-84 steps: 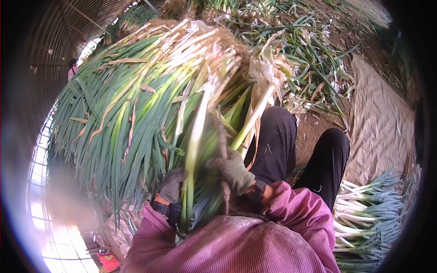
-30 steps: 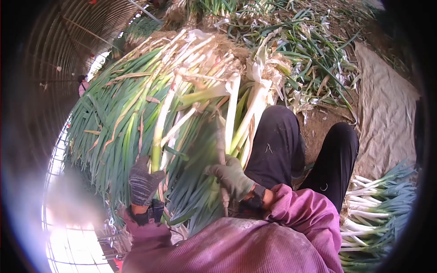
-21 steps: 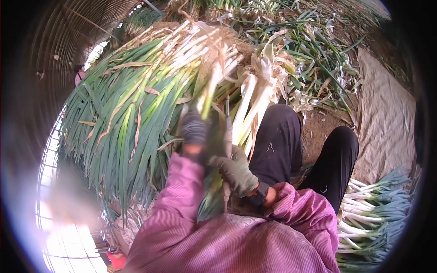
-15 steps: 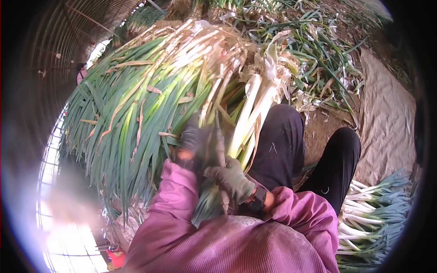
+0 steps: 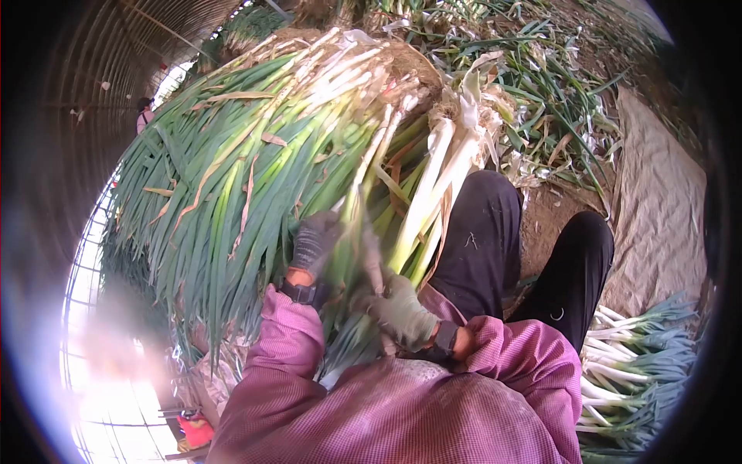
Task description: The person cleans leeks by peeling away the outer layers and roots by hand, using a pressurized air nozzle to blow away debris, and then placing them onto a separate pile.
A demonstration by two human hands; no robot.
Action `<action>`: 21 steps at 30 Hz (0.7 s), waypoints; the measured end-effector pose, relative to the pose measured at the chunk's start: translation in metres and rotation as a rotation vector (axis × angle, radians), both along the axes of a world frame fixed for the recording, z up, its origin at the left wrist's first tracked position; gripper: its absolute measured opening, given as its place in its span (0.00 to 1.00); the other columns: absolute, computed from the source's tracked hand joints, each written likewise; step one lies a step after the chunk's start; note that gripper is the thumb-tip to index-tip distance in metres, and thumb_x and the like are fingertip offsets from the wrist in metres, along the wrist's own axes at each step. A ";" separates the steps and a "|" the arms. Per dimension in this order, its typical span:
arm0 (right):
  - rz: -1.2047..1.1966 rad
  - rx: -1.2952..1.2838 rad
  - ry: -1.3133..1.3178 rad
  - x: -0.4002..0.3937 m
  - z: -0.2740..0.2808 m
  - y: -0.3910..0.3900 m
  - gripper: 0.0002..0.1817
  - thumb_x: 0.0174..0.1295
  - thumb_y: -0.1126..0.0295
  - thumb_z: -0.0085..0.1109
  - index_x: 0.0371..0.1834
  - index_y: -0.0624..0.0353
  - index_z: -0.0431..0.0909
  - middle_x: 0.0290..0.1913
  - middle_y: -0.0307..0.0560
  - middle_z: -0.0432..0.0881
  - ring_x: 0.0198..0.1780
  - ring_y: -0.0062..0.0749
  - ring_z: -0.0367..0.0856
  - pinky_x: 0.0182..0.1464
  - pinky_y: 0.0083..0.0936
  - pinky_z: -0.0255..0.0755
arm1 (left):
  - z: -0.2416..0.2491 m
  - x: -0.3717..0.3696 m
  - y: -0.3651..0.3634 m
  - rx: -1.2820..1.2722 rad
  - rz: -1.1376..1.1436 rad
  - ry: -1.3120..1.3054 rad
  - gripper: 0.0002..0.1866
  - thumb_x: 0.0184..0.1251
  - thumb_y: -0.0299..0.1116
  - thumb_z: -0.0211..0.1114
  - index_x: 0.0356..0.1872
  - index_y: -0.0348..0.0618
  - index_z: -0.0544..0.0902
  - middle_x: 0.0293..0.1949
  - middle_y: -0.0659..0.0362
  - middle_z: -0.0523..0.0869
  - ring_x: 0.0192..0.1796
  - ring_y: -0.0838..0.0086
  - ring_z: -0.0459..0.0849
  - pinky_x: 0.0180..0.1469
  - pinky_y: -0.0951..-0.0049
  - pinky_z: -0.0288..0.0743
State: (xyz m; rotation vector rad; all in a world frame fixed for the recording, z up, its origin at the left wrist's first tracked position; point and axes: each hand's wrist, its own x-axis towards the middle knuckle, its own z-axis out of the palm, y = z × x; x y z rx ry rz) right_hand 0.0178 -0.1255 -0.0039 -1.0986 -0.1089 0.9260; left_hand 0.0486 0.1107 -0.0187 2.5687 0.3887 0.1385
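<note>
Just left of centre, my left hand (image 5: 314, 238), in a dark striped glove, is closed at the edge of the large heap of green onions (image 5: 232, 162). Its fingertips are right at a green onion (image 5: 356, 195) whose white end points away from me. My right hand (image 5: 406, 313), in a pale grey-green glove, wraps round a long, thin, grey-brown stick-like tool (image 5: 373, 267). The tool's upper part is blurred. Thick white-stemmed green onions (image 5: 433, 178) lie beside it, between the heap and my knee.
Trimmed green onions (image 5: 618, 371) are stacked at lower right, near a beige cloth (image 5: 657, 209). Loose leaves and peelings (image 5: 549, 116) cover the ground beyond my knees (image 5: 483, 232). Another person (image 5: 144, 116) is far off at left. A red object (image 5: 195, 429) lies at lower left.
My left hand has shifted slightly left, away from the tool, and shows more sharply. My right hand has moved slightly right and still holds the tool, which has tilted a little.
</note>
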 end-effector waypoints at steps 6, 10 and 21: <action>-0.036 -0.042 0.155 0.003 -0.007 -0.002 0.19 0.56 0.75 0.61 0.48 0.71 0.67 0.30 0.53 0.77 0.09 0.39 0.72 0.05 0.32 0.65 | -0.007 0.003 0.002 0.525 -0.214 0.215 0.22 0.66 0.41 0.61 0.56 0.38 0.77 0.40 0.38 0.84 0.42 0.44 0.83 0.47 0.55 0.77; 0.031 -0.115 0.148 0.004 -0.011 -0.001 0.21 0.56 0.75 0.62 0.50 0.71 0.66 0.30 0.54 0.78 0.08 0.38 0.71 0.05 0.32 0.65 | 0.003 -0.002 0.004 0.834 -0.337 0.367 0.16 0.69 0.42 0.57 0.47 0.39 0.78 0.35 0.44 0.85 0.38 0.47 0.83 0.42 0.53 0.76; 0.315 -0.090 0.197 0.014 0.011 -0.009 0.25 0.55 0.75 0.64 0.55 0.70 0.68 0.35 0.55 0.77 0.08 0.34 0.70 0.05 0.29 0.61 | 0.060 0.123 0.019 0.922 -0.247 -0.436 0.15 0.62 0.39 0.63 0.45 0.41 0.80 0.36 0.47 0.82 0.38 0.53 0.82 0.41 0.56 0.76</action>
